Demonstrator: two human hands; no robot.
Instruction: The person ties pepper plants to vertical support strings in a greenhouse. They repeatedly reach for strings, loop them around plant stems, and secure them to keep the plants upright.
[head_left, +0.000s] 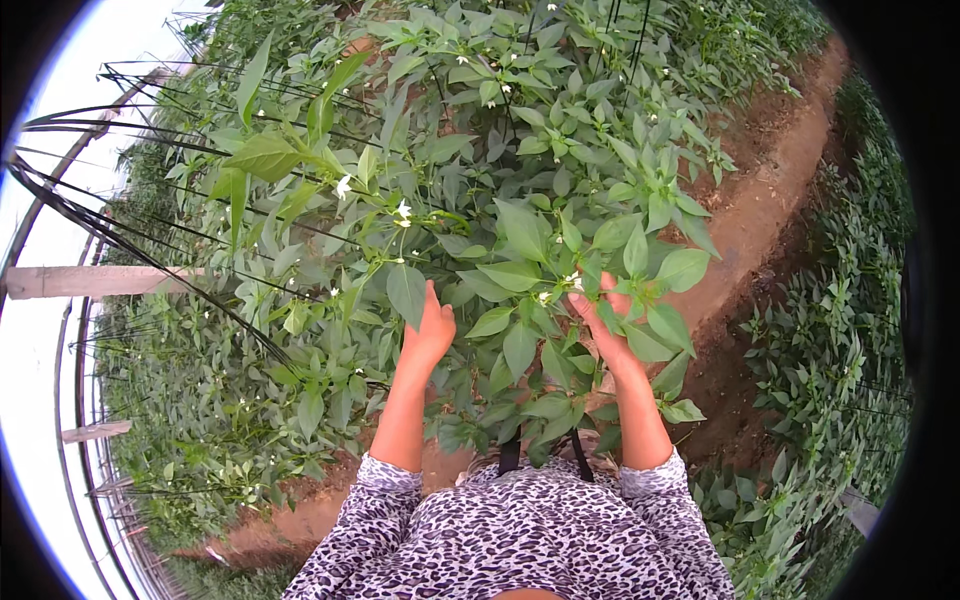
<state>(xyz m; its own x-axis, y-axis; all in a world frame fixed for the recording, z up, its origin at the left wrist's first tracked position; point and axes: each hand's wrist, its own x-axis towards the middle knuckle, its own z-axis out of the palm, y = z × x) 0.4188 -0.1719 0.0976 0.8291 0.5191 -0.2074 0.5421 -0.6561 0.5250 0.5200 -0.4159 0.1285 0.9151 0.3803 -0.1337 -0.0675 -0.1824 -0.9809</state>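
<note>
Flowering pepper plants with white blossoms fill the view before me. My left hand (433, 324) is among the leaves left of centre, its fingertips partly behind a broad pepper leaf (406, 294); whether it grips a stem cannot be told. My right hand (606, 311) reaches into a leafy pepper shoot (525, 277), thumb beside a white blossom (574, 281), other fingers partly hidden by leaves. What lies between those fingers is not visible. Above my left hand, a branch with white flowers (403, 210) leans across, a thin green pepper (452, 219) near it.
Dark strings (217, 150) run from the upper left into the plants. A wooden beam (105, 281) and curved frame poles stand at the left. A bare soil path (765, 202) passes on the right, with another plant row (847, 360) beyond it.
</note>
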